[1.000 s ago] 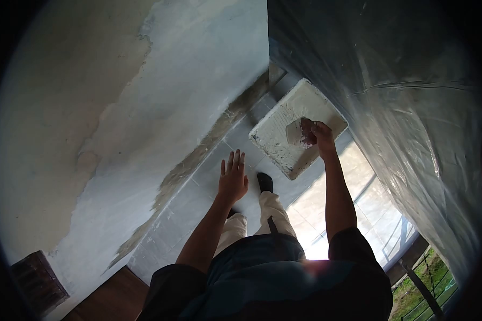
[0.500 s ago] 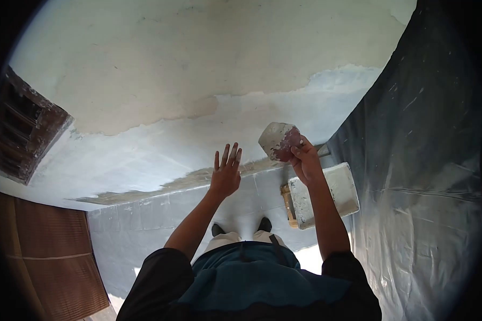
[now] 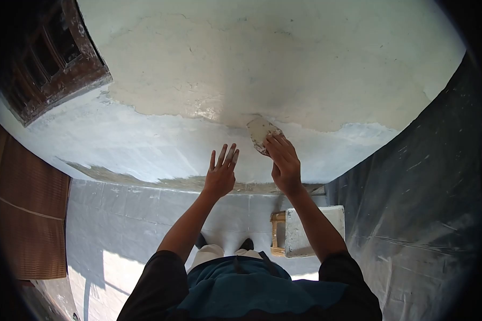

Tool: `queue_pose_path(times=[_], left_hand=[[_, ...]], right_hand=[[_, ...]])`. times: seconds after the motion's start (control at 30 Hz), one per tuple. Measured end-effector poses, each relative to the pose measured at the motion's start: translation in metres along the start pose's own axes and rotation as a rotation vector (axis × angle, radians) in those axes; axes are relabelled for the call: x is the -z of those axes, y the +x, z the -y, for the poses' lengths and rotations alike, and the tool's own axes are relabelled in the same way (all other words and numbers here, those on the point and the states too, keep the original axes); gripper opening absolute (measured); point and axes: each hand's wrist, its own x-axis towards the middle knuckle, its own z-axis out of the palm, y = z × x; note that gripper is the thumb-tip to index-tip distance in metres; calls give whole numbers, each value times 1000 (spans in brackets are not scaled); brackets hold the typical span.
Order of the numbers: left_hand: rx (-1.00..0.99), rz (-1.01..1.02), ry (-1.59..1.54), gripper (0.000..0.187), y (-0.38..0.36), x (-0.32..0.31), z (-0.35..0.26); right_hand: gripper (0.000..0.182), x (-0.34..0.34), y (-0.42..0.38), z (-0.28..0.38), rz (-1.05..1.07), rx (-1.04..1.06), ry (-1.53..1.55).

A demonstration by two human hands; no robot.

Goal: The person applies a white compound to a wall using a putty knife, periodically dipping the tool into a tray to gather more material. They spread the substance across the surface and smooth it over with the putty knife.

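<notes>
My right fingers point(image 3: 277, 145) gripped a putty scraper point(image 3: 260, 128) against the wall point(image 3: 316, 160), 12 o'clock | left fingers point(image 3: 223, 157) spread wide | beige coat point(image 3: 187, 59) covered upper part; white band point(image 3: 171, 139), grey base strip point(image 3: 99, 173) looked uncoated | tray point(image 3: 299, 239) sat at 2 o'clock

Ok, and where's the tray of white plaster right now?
The tray is at the lower right of the head view, beside the black sheeting, partly behind the right forearm.
</notes>
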Motion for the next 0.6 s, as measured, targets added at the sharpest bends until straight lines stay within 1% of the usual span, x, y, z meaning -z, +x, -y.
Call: queue_pose_path(times=[0.07,0.1,0.17,0.23,0.3,0.37,0.53,0.6], left_hand=[[0,4,11,79,1,-1,4],[1,2,12,78,1,0,6],[-2,3,21,78,2,-1,9],[-20,10,39,76,3,-3,13],[-26,2,13,74,3,-4,16],[-27,-21,-20,73,7,-6,18],[-20,22,44,72,14,-12,25],[-8,19,57,72,16,-19,27]], right_hand=[[40,-3,-9,-5,26,48,-142],[40,-5,-13,-6,19,51,-140],[39,-9,-22,-10,25,69,-270],[38,-14,-29,-16,5,63,-298],[35,-19,-33,-21,-21,56,-416],[34,-27,-38,-29,-21,67,-434],[32,-48,-50,-58,-1,108,-515],[32,-58,-55,-69,-41,125,-560]])
